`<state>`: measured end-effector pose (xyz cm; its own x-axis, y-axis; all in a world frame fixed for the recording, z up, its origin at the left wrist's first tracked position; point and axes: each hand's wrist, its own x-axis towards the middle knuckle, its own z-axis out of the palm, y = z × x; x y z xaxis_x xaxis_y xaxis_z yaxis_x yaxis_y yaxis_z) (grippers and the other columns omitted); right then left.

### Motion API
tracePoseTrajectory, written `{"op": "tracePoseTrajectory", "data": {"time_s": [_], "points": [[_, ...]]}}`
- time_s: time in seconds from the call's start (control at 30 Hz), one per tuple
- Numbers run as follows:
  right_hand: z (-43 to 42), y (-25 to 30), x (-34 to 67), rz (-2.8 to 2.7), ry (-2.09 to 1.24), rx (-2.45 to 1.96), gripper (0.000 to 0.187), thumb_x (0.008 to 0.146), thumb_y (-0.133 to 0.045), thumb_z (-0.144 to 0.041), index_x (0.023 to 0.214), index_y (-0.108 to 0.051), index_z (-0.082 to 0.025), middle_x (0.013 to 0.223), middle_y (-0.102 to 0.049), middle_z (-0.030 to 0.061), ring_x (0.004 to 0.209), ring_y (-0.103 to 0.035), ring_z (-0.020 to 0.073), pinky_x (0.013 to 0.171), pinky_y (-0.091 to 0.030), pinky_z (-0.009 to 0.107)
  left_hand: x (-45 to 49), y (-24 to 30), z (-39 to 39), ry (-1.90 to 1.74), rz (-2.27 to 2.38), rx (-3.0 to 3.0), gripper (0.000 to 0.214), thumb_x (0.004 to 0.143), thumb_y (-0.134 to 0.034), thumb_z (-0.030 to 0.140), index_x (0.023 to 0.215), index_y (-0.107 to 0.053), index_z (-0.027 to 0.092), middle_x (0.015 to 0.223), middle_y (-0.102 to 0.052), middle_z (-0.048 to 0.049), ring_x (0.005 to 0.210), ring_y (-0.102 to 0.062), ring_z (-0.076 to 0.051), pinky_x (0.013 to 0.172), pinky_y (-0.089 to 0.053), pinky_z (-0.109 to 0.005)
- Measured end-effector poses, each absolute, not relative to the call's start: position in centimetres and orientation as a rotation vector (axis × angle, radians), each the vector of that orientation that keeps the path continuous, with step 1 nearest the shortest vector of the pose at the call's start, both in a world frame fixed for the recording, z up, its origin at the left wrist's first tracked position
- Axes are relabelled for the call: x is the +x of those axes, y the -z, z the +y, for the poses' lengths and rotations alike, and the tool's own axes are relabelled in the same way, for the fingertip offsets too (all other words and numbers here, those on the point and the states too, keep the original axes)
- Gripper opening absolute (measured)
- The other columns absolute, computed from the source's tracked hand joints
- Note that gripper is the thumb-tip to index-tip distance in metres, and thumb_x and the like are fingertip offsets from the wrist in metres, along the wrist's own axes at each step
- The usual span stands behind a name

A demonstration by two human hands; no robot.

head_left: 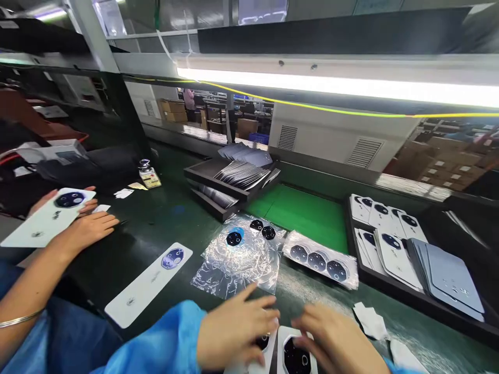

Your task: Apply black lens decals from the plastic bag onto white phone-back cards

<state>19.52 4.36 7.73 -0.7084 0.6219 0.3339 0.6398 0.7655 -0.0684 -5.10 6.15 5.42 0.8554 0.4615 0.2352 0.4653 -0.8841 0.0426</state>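
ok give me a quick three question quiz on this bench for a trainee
1. True or false: the tray on the right holds white back covers.
2. How many dark camera pieces lie in the clear strip beside the green mat?
3. The left hand and right hand touch: A a back cover, B a bottle, C a cardboard box?
Key: 1 true; 2 three; 3 A.

One head-worn camera looks forward and down across the dark green worktable [163, 218], close above the left hand [237, 332] and right hand [335, 340] at the bottom edge.
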Motion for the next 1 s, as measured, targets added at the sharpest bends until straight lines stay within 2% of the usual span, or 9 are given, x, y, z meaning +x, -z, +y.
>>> {"op": "tracePoseTrajectory", "data": {"time_s": [0.03,0.07,0.1,0.2,0.3,0.43,0.73,1.0], "points": [[6.5,-9.1,18.0,-2.666,-0.096,-1.1,0.008,0.092,-0.06,-0.025,0.088,-0.066,-0.027,0.079,-0.068,-0.0032,0.069,-0.064,0.0108,0.058,-0.048,0.021,-6.3,-6.2,7.9,0.338,-1.028,-3.075,0.027,0.086,-0.068,0.048,0.108,-0.065,0.032,0.109,-0.072,0.0091,0.105,-0.066,-0.015,0.096,-0.048,-0.027],[8.8,-10.1,16.2,-2.699,-0.249,-1.279,0.005,0.087,-0.066,-0.021,0.084,-0.067,-0.025,0.082,-0.068,-0.0028,0.072,-0.065,0.0116,0.061,-0.048,0.021,-7.6,-6.7,9.7,0.355,-1.224,-3.008,0.019,0.087,-0.068,0.04,0.104,-0.066,0.031,0.098,-0.074,0.0078,0.091,-0.069,-0.014,0.082,-0.052,-0.024],[11.0,-10.7,14.3,-2.709,-0.296,-1.347,0.004,0.085,-0.069,-0.02,0.088,-0.068,-0.023,0.088,-0.069,-0.0011,0.074,-0.065,0.0122,0.065,-0.049,0.023,-8.8,-7.1,11.5,0.385,-1.365,-2.923,0.015,0.089,-0.065,0.031,0.103,-0.066,0.026,0.097,-0.074,0.003,0.088,-0.069,-0.017,0.078,-0.052,-0.026],[16.7,-10.4,8.4,-2.735,-0.366,-1.465,0.02,0.083,-0.074,-0.027,0.098,-0.066,-0.017,0.099,-0.068,0.0032,0.08,-0.065,0.0144,0.073,-0.053,0.029,-11.7,-6.9,15.8,0.465,-1.631,-2.729,0.03,0.087,-0.063,0.022,0.116,-0.061,0.02,0.112,-0.069,-0.0064,0.104,-0.064,-0.024,0.086,-0.05,-0.034],[20.1,-8.8,4.4,-2.735,-0.401,-1.557,0.027,0.089,-0.067,-0.032,0.109,-0.062,-0.016,0.114,-0.063,0.0063,0.096,-0.063,0.0184,0.083,-0.054,0.038,-13.1,-5.8,17.4,0.479,-1.748,-2.661,0.051,0.086,-0.066,0.027,0.133,-0.049,0.016,0.123,-0.063,-0.0109,0.113,-0.059,-0.027,0.093,-0.047,-0.043],[22.1,-7.1,2.4,-2.703,-0.408,-1.65,0.034,0.091,-0.064,-0.037,0.117,-0.058,-0.016,0.125,-0.057,0.0088,0.109,-0.058,0.0231,0.089,-0.051,0.043,-13.4,-4.6,17.5,0.487,-1.807,-2.649,0.064,0.087,-0.065,0.037,0.142,-0.039,0.017,0.129,-0.06,-0.0119,0.123,-0.052,-0.03,0.099,-0.042,-0.049],[23.5,-6.8,1.4,-2.683,-0.394,-1.767,0.034,0.093,-0.062,-0.038,0.12,-0.057,-0.017,0.124,-0.058,0.0084,0.105,-0.06,0.0217,0.087,-0.053,0.042,-13.9,-3.1,18.3,0.446,-1.837,-2.65,0.067,0.09,-0.06,0.052,0.145,-0.039,0.02,0.141,-0.051,-0.0133,0.136,-0.04,-0.033,0.107,-0.031,-0.057],[21.7,-8.1,0.3,-2.73,-0.28,-1.748,0.037,0.092,-0.063,-0.036,0.123,-0.056,-0.017,0.129,-0.055,0.0094,0.111,-0.058,0.024,0.091,-0.052,0.045,-14.3,-2.2,18.6,0.422,-1.808,-2.635,0.061,0.093,-0.056,0.053,0.142,-0.043,0.02,0.146,-0.045,-0.0127,0.137,-0.038,-0.033,0.113,-0.021,-0.061]]}}
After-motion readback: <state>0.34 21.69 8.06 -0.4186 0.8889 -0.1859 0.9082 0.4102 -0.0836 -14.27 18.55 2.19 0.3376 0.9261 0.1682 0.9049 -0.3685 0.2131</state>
